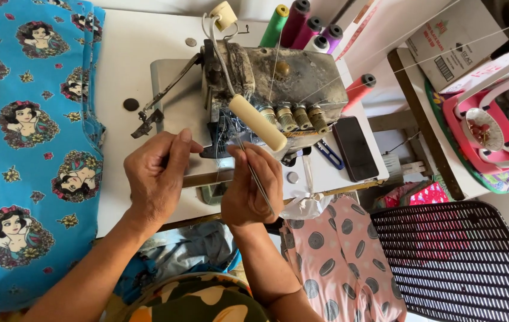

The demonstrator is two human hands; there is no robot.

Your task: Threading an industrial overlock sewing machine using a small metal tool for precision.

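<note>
Pinching tweezers [254, 173] in right hand [251, 191]; left hand [156, 179] loosely curled, empty, against overlock machine [272, 83]; pink basket [487, 128] holding small bits.

A white sewing table [135, 65] carries a worn grey metal overlock machine [278, 83] at its middle. Bright blue cotton fabric printed with cartoon girl portraits [28, 149] drapes over the table's left side. A small dark round disc [131, 104] lies on the bare white top between the fabric and the machine, and a small silver coin [190, 42] rests near the far edge. A black flat smartphone [355, 148] lies just right of the machine, blue-handled thread snips [328, 154] beside it, and another silver coin [292, 177] sits near the front edge.
</note>
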